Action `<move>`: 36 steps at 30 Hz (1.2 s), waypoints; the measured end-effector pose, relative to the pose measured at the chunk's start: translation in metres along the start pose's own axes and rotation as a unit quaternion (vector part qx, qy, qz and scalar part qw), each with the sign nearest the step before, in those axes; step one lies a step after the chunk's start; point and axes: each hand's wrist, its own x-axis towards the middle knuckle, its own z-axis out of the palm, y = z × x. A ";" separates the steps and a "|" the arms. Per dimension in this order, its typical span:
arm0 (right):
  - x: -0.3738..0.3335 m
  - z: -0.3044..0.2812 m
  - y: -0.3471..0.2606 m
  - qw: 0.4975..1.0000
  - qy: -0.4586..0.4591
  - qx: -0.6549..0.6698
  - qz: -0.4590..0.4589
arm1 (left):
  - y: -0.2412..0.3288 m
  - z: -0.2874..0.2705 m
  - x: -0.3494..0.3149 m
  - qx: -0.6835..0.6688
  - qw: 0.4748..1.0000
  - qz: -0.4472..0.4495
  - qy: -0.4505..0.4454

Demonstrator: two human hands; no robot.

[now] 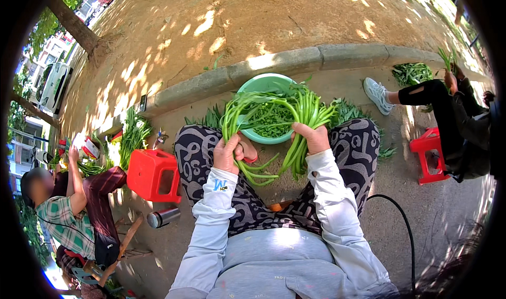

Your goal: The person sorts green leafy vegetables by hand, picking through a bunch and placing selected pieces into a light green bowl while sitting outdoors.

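Observation:
Between my knees I hold long green water spinach over a mint-green basin. My right hand is closed round a thick bunch, its stems hanging below the fist. My left hand pinches a thinner set of stems that arch up and across toward the bunch; a few ends dangle beneath my fingers. Inside the basin lie short cut green pieces, partly hidden by the stems. More leafy greens lie on the ground beside my right knee.
A stone kerb runs behind the basin. To my left are a red stool, a steel flask and a seated person near piled greens. At right, another person holds greens near a red stool.

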 end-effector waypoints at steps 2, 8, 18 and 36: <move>0.000 -0.002 -0.006 0.994 0.069 0.081 0.001 | 0.001 -0.005 0.003 -0.063 0.998 0.008 0.016; 0.008 -0.009 -0.001 0.959 0.069 0.275 0.027 | 0.000 -0.011 0.003 -0.068 0.987 -0.136 -0.054; 0.015 -0.008 0.008 0.952 0.025 0.298 0.069 | -0.009 0.001 -0.011 0.137 0.966 -0.152 -0.158; 0.015 0.002 0.013 0.981 0.043 0.188 0.017 | -0.013 0.007 -0.013 0.267 0.952 -0.048 -0.138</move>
